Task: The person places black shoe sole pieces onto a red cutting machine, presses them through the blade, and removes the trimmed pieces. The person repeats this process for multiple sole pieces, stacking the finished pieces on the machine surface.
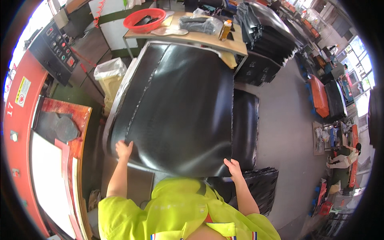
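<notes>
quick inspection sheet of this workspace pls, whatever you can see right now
surface: stack of black sheets under the top one
job's things: large glossy black sheet, held at its near edge
clutter: red basin, orange bottle and grey bundle on the wooden table; bagged bin
grippers: left hand and right hand each grip a near corner
cables: red coiled cord at top left
surroundings: red machine with control panel at left; black sheet piles behind

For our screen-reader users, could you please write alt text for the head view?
A person in a yellow-green top holds a large glossy black sheet by its near corners, left hand and right hand. A red machine stands left, a red basket beyond.
</notes>
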Demonstrator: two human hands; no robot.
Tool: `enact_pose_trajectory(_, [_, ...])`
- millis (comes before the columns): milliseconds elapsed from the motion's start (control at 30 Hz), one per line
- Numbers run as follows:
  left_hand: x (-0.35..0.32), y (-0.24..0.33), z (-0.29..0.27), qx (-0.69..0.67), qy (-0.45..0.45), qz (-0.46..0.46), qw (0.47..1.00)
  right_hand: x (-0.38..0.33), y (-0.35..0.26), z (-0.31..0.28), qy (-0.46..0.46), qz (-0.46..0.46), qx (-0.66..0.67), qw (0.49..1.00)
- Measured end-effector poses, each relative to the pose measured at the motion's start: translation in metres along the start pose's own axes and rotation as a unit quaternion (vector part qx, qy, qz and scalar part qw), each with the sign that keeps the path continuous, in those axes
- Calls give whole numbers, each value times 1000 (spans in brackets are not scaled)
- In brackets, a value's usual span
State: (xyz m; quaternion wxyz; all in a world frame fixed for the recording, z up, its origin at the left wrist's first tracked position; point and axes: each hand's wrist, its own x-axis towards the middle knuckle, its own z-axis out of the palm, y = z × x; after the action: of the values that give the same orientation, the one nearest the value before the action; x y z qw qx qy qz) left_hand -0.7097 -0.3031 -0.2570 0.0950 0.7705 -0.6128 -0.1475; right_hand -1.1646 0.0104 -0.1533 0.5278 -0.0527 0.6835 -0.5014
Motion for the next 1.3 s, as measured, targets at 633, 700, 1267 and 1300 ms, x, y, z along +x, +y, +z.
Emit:
enact_pose_trajectory(633, [-103, 30, -126, -264, -269, -42, 925, -35, -145, -93, 49, 22, -11, 998])
enact_pose_trajectory(700, [-114, 29, -123, -254, -351, -160, 887, -3, -92, -122, 3, 133, -163, 978])
enact_pose_trajectory(1267, [-31, 144, -26, -43, -36, -96, 994, 199, 43, -73, 207, -97, -151, 962])
enact_pose_trajectory(1300, [-42, 154, -41, -76, -42, -73, 994, 193, 36, -73, 214, -157, -143, 954])
